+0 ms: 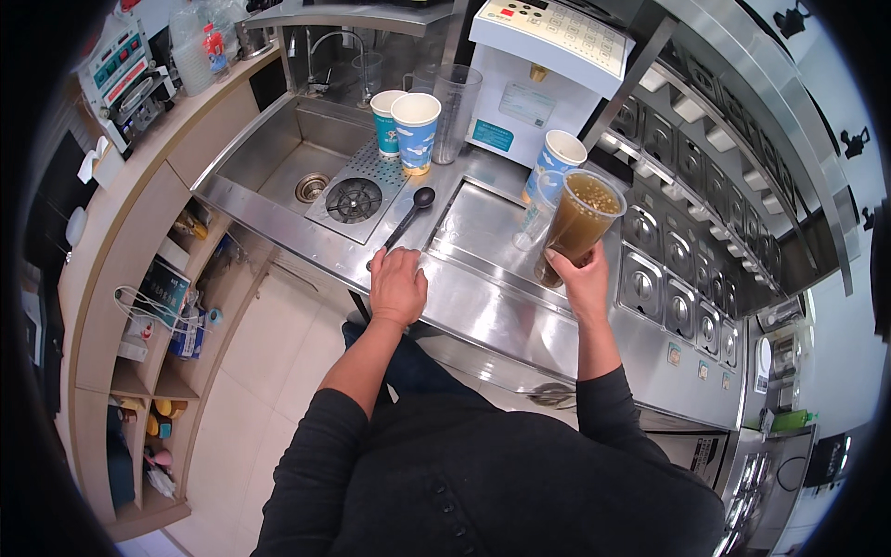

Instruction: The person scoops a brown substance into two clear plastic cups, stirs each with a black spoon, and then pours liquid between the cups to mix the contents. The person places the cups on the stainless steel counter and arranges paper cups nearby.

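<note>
My right hand (583, 278) grips the lower part of a clear plastic cup of brown drink (582, 216), tilted slightly, with foam on top. Just behind it stands an empty-looking clear plastic cup (531, 221), near a blue patterned paper cup (557, 154). On the steel counter's front edge rests my left hand (399, 285), its fingers at the handle end of a black long-handled spoon (422, 198); whether they pinch it is unclear. Farther back are another blue paper cup (416, 132), a teal paper cup (384, 124) and a tall clear measuring jug (456, 115).
A white dispensing machine (543, 76) stands at the back. To the left are a steel sink (278, 157) and a round cup rinser (353, 200). Steel lidded containers (642, 284) line the right side. A recessed tray (477, 216) lies in the counter.
</note>
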A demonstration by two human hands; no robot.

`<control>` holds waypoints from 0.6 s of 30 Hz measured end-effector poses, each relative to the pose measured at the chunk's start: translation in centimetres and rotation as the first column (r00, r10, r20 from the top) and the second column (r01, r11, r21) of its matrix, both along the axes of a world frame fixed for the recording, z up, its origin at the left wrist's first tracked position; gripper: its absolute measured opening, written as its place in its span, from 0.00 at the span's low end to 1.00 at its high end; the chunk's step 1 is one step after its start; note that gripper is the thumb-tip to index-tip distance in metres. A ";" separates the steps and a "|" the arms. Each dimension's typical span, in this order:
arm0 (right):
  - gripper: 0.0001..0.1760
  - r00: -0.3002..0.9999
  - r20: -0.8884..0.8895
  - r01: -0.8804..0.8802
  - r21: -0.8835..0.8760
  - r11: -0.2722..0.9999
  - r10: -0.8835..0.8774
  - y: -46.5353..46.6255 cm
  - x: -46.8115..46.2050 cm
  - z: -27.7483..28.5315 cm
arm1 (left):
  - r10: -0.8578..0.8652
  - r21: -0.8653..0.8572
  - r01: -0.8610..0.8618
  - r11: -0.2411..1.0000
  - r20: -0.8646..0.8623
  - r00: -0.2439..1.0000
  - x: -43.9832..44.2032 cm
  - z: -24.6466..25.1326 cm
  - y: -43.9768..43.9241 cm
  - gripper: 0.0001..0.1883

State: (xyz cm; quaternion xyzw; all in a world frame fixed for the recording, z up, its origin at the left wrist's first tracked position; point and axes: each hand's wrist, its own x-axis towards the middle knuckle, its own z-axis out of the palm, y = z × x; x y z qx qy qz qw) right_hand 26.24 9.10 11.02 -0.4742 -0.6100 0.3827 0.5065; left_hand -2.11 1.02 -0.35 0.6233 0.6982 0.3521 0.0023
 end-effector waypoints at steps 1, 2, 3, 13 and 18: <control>0.29 1.000 0.024 0.015 -0.004 1.000 -0.015 0.1 0.7 -0.1 | 0.001 0.002 -0.001 1.000 -0.003 1.000 0.0 -0.1 0.0 0.17; 0.28 0.999 0.011 0.031 -0.003 1.000 -0.031 0.3 1.2 -0.3 | 0.004 0.014 -0.004 1.000 -0.010 1.000 -0.1 -0.1 0.1 0.17; 0.28 0.999 0.031 0.036 -0.005 0.999 -0.036 0.3 1.8 -0.2 | 0.009 0.025 -0.008 1.000 -0.013 1.000 -0.1 -0.1 0.1 0.17; 0.29 0.982 0.174 0.093 -0.089 0.992 -0.076 0.6 4.6 1.0 | 0.006 0.002 -0.006 1.000 -0.015 1.000 0.0 -0.1 0.0 0.16; 0.30 0.973 0.210 0.118 -0.107 0.987 -0.094 0.6 4.8 1.0 | 0.010 0.012 -0.009 1.000 -0.027 1.000 -0.1 -0.3 0.0 0.16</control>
